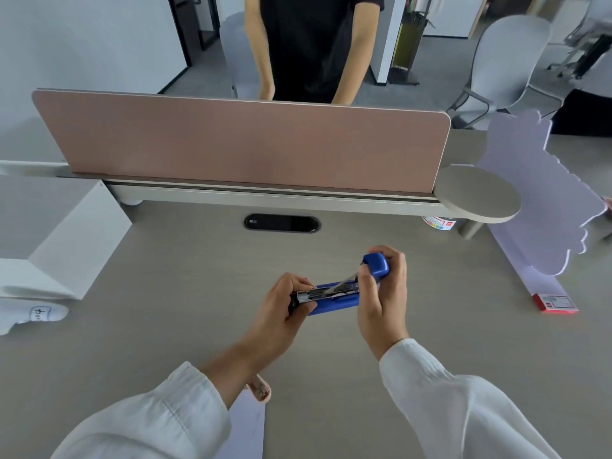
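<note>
From the head camera, the blue stapler (334, 298) sits mid-tabletop, just near of centre, hinged open. The left hand (284, 313) has its fingers curled round the left end of the base and metal magazine. The right hand (384, 299) has its fingers wrapped round the raised blue top, tilted up to the right.

To do this step well, I would pin the base firmly with the left hand, hold the top fully back, and check that the magazine channel is straight before loading or closing it, with fingertips out of the hinge.

The tabletop (165, 293) is pale grey-beige, with a black cable port (281, 223) further off and a red box (556, 304) at the right. A pink divider panel (241, 144) closes the far edge; behind it stands a person (311, 44), and a grey chair (510, 61) stands far right.
</note>
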Demonstrator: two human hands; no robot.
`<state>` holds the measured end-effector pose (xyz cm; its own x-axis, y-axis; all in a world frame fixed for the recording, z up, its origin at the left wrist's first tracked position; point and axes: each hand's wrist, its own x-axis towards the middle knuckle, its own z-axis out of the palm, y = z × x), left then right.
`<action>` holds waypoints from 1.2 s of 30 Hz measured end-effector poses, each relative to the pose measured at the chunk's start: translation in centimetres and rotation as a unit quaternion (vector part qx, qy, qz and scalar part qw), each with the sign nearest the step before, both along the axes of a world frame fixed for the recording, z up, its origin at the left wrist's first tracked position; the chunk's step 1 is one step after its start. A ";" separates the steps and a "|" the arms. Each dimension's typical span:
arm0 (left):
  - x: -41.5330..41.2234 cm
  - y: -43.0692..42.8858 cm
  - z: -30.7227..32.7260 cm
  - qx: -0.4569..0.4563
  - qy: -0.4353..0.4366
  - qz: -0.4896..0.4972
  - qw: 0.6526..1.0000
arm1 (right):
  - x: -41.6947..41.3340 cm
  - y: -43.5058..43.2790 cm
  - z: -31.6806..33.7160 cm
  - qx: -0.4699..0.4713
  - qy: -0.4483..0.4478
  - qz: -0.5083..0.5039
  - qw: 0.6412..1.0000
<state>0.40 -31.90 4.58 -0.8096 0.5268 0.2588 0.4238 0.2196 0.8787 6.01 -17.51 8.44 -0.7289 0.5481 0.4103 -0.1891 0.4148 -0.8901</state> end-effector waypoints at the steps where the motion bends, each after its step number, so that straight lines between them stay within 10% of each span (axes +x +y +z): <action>1: -0.1 -0.3 0.0 0.002 0.002 0.002 1.000 | -0.1 -0.1 0.2 -0.047 0.002 -0.007 0.999; 7: 0.0 -2.4 -0.2 -0.008 -0.040 0.032 0.999 | -1.3 2.2 0.1 -0.316 -0.010 -0.078 0.946; 13: 0.3 -2.5 0.1 -0.056 -0.173 -0.055 0.982 | -1.3 3.8 -0.8 -0.365 -0.042 -0.096 0.925; 19: 0.1 0.3 1.8 -0.034 -0.500 -0.211 0.839 | -0.9 6.2 -1.1 -0.374 -0.083 -0.082 0.920; 36: 4.3 18.7 0.3 -0.020 -0.451 -0.166 0.877 | 4.8 19.4 -3.5 -0.422 -0.179 0.018 0.889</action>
<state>4.74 -13.16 4.86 -0.4766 0.7659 -0.4316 -0.3935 0.2532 0.8838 10.84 1.84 4.98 -0.7536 0.5240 -0.3969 0.1682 -0.4300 -0.8870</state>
